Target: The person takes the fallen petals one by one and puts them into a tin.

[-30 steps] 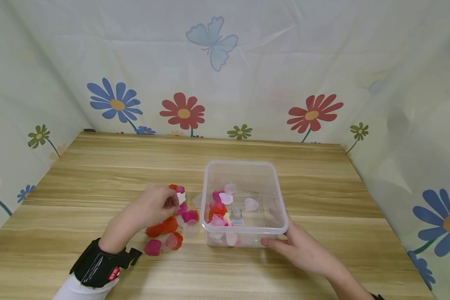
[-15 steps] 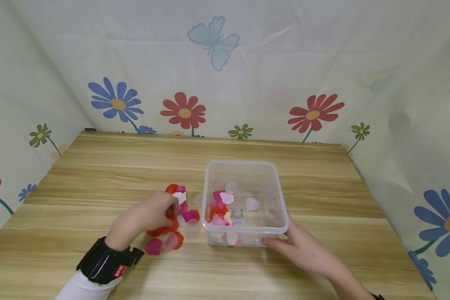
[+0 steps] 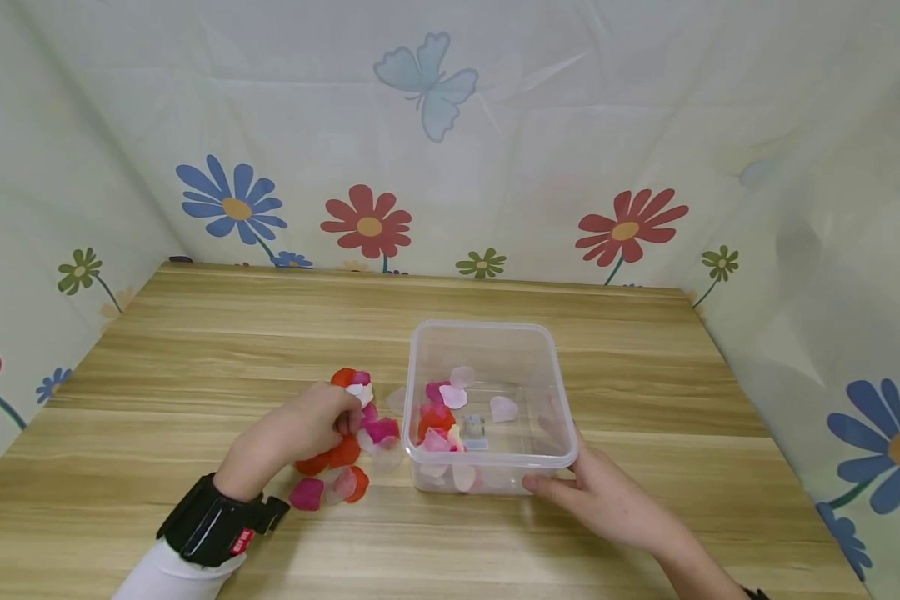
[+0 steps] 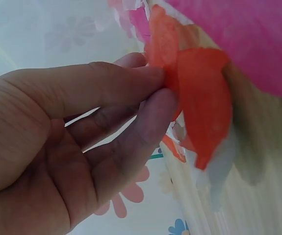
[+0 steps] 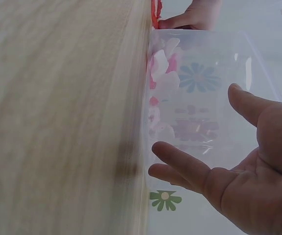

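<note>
In the left wrist view my left hand (image 4: 72,127) pinches an orange-red petal (image 4: 163,41) between thumb and fingertips. Another orange-red petal (image 4: 205,98) hangs just beside it. From the head view that same hand reaches into a loose heap of red, pink, magenta and white petals on the table, hiding part of it. A clear plastic box (image 3: 487,460) stands right of the heap, with several petals (image 3: 437,421) inside, mostly on its left side. My right hand (image 3: 607,500) rests against the box's near right corner, fingers fairly straight and spread in the right wrist view.
The wood-grain table (image 3: 607,358) extends around the box and heap. A magenta petal (image 3: 307,493) and a red petal (image 3: 357,483) lie nearest the front. White cloth (image 3: 525,150) printed with flowers encloses the back and both sides.
Over the past second my left hand has come down slightly and toward me into the heap, its fingertips now at the red petals. The box and right hand have stayed put.
</note>
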The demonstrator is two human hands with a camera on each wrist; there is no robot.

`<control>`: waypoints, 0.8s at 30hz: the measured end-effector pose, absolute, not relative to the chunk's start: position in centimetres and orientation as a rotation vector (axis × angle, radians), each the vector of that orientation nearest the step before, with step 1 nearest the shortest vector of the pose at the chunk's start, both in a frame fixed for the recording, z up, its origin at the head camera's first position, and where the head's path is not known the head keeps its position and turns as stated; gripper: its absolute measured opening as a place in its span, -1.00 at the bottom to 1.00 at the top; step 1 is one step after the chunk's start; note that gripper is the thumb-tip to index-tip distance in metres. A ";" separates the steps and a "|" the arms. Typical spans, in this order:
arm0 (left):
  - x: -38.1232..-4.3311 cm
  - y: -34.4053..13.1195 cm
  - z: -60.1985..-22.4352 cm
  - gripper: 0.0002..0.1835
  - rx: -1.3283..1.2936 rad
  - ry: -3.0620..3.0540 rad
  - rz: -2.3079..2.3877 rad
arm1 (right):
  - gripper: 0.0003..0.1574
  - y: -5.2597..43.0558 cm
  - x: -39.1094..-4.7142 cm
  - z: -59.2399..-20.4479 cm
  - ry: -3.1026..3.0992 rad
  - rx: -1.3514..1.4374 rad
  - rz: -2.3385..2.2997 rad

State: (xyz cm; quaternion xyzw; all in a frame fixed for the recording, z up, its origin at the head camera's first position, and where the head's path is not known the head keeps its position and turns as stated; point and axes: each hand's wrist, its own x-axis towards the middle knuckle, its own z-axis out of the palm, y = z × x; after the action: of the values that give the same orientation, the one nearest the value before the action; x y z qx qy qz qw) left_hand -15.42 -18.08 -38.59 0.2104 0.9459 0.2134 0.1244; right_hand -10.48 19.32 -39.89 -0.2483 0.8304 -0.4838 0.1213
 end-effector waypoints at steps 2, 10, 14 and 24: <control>-15.5 -18.1 -38.6 -0.76 0.598 2.753 0.628 | 0.02 19.3 -10.5 -39.9 2.425 -0.724 -1.413; -15.5 -18.2 -37.6 -0.78 0.613 2.779 0.701 | 0.03 19.3 -10.5 -39.9 2.436 -0.718 -1.403; -15.4 -18.2 -36.8 -0.80 0.659 2.836 0.749 | 0.02 19.4 -10.5 -39.9 2.438 -0.736 -1.398; -14.7 -17.3 -35.2 -0.82 0.716 3.018 1.006 | -0.01 19.4 -10.5 -39.8 2.440 -0.748 -1.388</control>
State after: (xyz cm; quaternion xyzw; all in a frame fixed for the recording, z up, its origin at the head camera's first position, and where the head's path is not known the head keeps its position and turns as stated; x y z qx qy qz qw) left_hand -14.70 -17.33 -35.16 0.2192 0.9239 0.3080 -0.0596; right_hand -10.48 19.38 -39.82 -0.2557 0.8341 -0.4743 0.1179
